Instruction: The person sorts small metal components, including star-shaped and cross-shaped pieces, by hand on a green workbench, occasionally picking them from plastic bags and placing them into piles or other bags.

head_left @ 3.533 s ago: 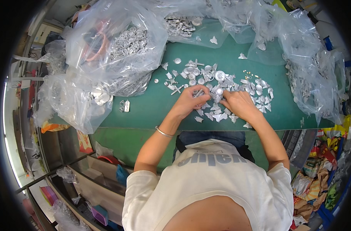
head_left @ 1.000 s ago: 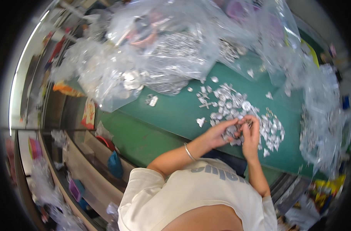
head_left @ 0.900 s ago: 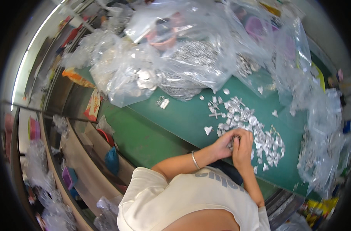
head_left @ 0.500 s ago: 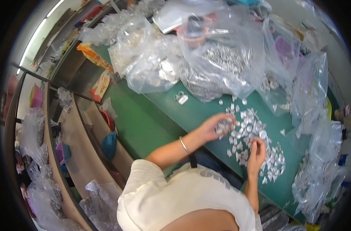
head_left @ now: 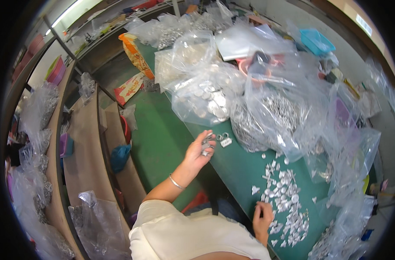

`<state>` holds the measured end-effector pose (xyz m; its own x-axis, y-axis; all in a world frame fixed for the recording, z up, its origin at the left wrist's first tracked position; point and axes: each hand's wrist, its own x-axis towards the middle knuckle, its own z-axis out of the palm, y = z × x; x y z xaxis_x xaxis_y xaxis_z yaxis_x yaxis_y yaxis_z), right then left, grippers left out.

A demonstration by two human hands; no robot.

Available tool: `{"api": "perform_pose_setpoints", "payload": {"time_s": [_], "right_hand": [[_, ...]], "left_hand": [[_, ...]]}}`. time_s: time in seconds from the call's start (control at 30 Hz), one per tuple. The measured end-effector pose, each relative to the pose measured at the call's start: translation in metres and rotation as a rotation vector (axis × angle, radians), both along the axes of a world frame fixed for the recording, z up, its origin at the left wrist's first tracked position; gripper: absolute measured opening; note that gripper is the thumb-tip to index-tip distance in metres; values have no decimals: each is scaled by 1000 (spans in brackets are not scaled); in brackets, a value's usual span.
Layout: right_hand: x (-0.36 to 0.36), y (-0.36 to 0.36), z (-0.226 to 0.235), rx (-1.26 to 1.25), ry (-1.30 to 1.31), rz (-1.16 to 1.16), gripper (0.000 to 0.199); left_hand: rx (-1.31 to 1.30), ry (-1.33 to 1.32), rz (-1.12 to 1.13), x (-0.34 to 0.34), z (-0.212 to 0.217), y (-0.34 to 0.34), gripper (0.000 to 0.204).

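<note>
My left hand is closed around a handful of small silvery metal pieces, near the table edge and close to a clear bag of round silver discs. Beside its fingertips lie two rings and a small white tag on the green table. Fingers curled together, my right hand rests at the near left side of a loose spread of silvery metal pieces, some shaped like stars or leaves. Whatever its fingertips pinch, if anything, is hidden. A single piece lies a little apart from the spread.
A large clear bag of small metal parts lies behind the spread, with more bags along the right. A blue basket stands at the back. Shelves with bags and bins run along the left, beyond the green floor.
My left hand has moved left, away from the spread, carrying its handful of metal pieces towards the bag of discs. My right hand stays beside the spread. The view has shifted.
</note>
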<state>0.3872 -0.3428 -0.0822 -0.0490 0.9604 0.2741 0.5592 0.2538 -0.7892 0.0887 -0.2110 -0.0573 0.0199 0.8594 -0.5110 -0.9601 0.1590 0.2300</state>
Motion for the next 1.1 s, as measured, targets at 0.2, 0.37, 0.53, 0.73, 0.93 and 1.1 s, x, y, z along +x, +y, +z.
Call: {"api": "perform_pose_setpoints", "payload": {"time_s": [0.2,0.37,0.53,0.73,0.93,1.1], "right_hand": [[-22,12,2,17,-17,234,10],[-23,13,-12,-1,11,197,7],[-23,10,-13,-64,-94,161,10],[-14,8,-21,-193,-111,228,12],[-19,8,-26,-17,-35,156,13],[-20,14,-23,9,-42,149,13]], "left_hand": [[206,251,342,-75,50,49,20],[293,285,351,-130,74,135,19],[144,436,237,-161,62,234,17],[-18,528,349,-200,43,325,23],[54,827,244,-143,52,343,24],[531,1038,462,-101,104,227,8]]}}
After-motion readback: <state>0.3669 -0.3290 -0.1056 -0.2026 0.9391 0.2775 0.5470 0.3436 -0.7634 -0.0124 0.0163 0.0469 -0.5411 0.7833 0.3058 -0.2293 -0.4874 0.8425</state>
